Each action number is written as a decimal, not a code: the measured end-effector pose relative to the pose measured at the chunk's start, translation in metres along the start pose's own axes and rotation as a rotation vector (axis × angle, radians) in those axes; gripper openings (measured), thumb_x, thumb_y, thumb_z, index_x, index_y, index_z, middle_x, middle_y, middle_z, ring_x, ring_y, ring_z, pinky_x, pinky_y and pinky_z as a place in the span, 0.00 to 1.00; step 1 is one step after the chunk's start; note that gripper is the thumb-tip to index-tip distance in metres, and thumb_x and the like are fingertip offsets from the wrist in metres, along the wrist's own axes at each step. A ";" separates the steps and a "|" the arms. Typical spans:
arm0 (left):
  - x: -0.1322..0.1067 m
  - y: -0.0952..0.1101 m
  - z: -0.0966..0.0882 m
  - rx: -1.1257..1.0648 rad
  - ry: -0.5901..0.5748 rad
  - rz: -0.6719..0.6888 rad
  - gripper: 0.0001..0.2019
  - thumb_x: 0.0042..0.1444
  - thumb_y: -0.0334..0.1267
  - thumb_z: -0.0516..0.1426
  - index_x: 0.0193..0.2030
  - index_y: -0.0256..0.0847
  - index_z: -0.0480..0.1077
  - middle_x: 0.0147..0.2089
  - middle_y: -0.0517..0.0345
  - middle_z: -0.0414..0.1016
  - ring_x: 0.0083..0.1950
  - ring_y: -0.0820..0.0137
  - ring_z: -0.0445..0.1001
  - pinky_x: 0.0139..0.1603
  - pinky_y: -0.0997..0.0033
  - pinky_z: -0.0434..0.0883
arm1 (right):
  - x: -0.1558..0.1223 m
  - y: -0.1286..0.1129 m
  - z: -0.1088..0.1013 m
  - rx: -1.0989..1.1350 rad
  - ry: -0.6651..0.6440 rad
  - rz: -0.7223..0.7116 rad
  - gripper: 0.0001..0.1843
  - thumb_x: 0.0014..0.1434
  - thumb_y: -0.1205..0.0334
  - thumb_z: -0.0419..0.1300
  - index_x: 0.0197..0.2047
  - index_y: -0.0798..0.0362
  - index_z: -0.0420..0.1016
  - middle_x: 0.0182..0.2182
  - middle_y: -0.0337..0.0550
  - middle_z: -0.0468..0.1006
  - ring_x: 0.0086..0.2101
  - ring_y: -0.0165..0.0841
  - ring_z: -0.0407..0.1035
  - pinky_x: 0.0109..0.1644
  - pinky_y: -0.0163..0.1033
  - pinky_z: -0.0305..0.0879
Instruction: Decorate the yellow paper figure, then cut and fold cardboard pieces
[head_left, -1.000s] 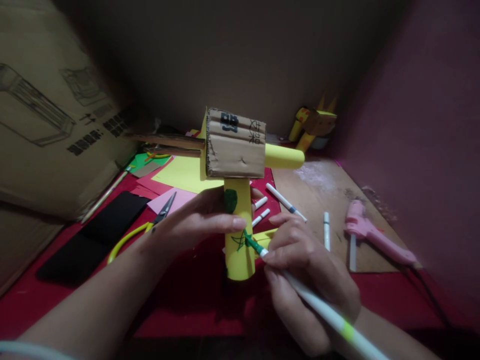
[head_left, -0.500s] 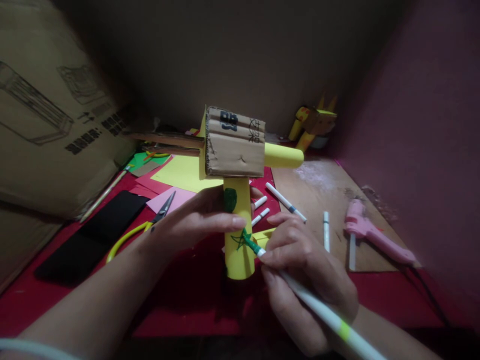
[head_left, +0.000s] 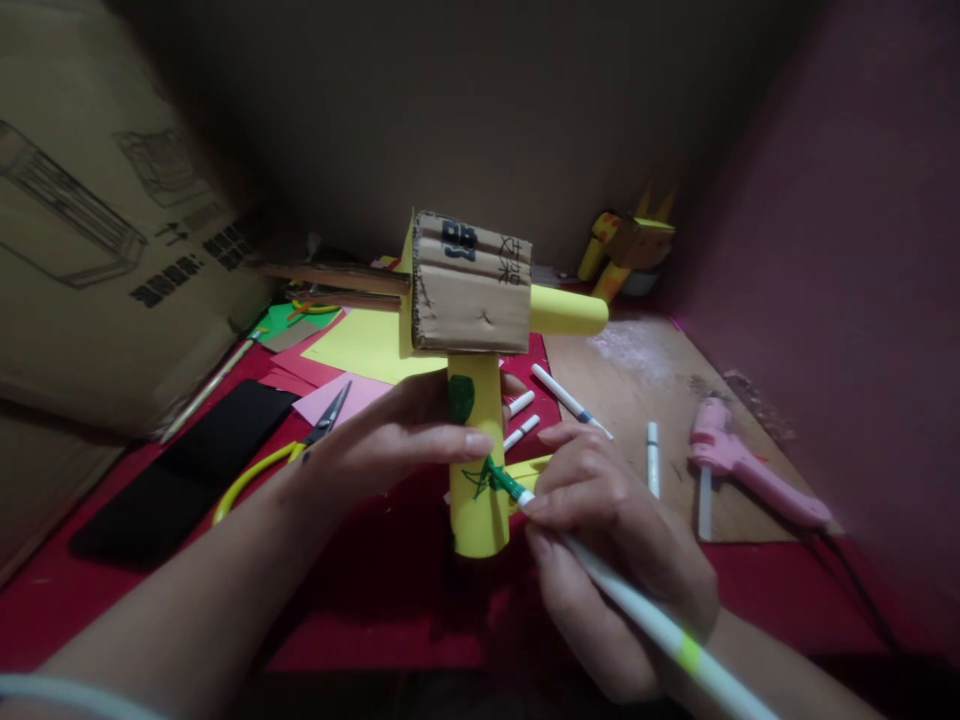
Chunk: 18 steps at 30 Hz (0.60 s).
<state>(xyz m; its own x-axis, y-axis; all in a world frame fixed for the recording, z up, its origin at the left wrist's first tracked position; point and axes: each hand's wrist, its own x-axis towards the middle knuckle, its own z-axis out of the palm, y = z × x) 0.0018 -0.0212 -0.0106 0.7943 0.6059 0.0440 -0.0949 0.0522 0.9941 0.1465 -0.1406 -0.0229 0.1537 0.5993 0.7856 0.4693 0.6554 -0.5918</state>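
My left hand (head_left: 420, 440) is closed round a yellow paper tube, its thumb lying across the front. The tube is part of a cardboard figure (head_left: 471, 290): a brown box body, a second yellow tube out to the right and two thin cardboard strips to the left. A filled green spot and a green scribbled outline show on the gripped tube. Pinched in my right hand (head_left: 607, 550) is a green marker pen (head_left: 637, 605), a white-bodied one with a lime band. Its green tip touches the tube at the outline, just below my left thumb.
Yellow-handled scissors (head_left: 322, 420) and a black phone-like slab (head_left: 187, 470) lie on the left. White markers (head_left: 574, 403) and a pink glue gun (head_left: 750, 465) lie right, near a brown board (head_left: 645, 370). Another yellow-and-brown figure (head_left: 630, 245) stands behind. Coloured paper (head_left: 360, 345) lies behind the scissors.
My right hand and the marker tip have shifted very slightly at the green outline. My left hand keeps the figure in nearly the same place.
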 end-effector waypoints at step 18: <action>-0.001 0.000 0.000 0.035 0.053 -0.035 0.20 0.48 0.39 0.66 0.49 0.44 0.74 0.40 0.57 0.76 0.42 0.65 0.73 0.40 0.71 0.72 | 0.002 -0.001 -0.003 -0.030 -0.017 0.016 0.10 0.50 0.78 0.58 0.30 0.53 0.71 0.21 0.37 0.72 0.24 0.30 0.67 0.45 0.50 0.69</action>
<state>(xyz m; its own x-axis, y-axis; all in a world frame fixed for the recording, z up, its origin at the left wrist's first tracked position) 0.0014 -0.0216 -0.0109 0.7636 0.6456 0.0045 -0.0458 0.0473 0.9978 0.1491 -0.1415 -0.0204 0.1463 0.6174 0.7729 0.4930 0.6319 -0.5981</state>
